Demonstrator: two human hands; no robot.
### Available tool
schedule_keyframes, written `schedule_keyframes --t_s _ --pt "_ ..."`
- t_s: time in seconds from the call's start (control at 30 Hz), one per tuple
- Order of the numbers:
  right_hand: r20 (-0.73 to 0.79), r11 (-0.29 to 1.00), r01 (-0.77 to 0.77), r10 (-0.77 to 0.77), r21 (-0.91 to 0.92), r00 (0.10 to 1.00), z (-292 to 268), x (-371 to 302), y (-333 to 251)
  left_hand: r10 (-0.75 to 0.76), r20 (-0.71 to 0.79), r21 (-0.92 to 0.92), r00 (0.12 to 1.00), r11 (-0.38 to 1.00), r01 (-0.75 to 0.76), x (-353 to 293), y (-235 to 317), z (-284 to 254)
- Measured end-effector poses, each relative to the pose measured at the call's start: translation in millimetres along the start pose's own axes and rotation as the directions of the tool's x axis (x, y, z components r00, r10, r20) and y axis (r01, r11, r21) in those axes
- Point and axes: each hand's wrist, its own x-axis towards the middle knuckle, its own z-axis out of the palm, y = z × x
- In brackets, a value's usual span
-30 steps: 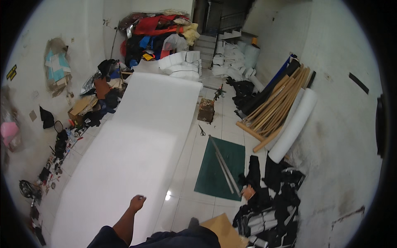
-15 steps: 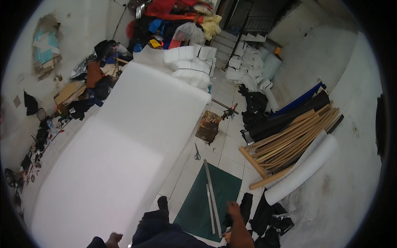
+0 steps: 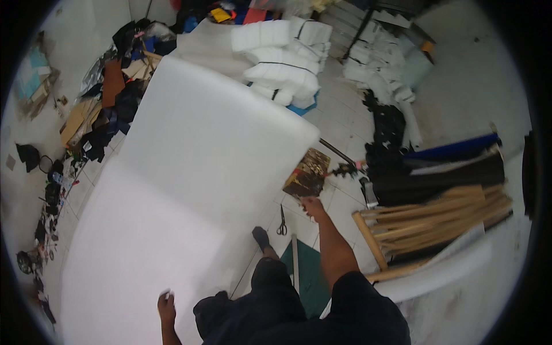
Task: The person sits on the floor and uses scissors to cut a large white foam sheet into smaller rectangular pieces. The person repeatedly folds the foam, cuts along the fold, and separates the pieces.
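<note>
A wide sheet of white foam (image 3: 213, 115) runs from the roll end in the middle down to the lower left. Over its lower part is my left hand (image 3: 166, 307), fingers curled together with a small whitish spot at their tips; what they hold, if anything, I cannot make out. My right arm stretches forward, and my right hand (image 3: 312, 208) hangs just in front of a worn brown block-shaped box (image 3: 308, 173). Its fingers are blurred, so their grip is unclear. Black-handled scissors (image 3: 282, 221) lie on the tiles just left of that hand.
A green cutting mat (image 3: 313, 276) with a metal ruler (image 3: 295, 259) lies below my right arm. Cardboard tubes (image 3: 437, 221) and dark rolls (image 3: 437, 181) are stacked at right. Strapped white bundles (image 3: 282, 63) stand at the back; scraps (image 3: 123, 98) line the left wall. My foot (image 3: 260, 236) is beside the foam.
I have stepped forward. My right hand has moved from beside the mat out toward the brown box. My left hand has come up over the foam sheet. The view has shifted.
</note>
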Motion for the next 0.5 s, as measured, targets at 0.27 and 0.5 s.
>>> schedule_keyframes --t_s 0.27,0.5 --pt "-0.246 0.933 0.038 0.055 0.359 0.968 37.2 312.7 -84.3 -0.710 -0.172 -0.186 0.683 0.704 0.685 -108.5 -98.2 93.9" --pt "-0.150 0.946 0.243 -0.213 0.217 0.965 229.4 365.2 -141.7 -0.838 0.030 -0.376 0.545 0.496 0.783 -144.0 -11.9 181.3"
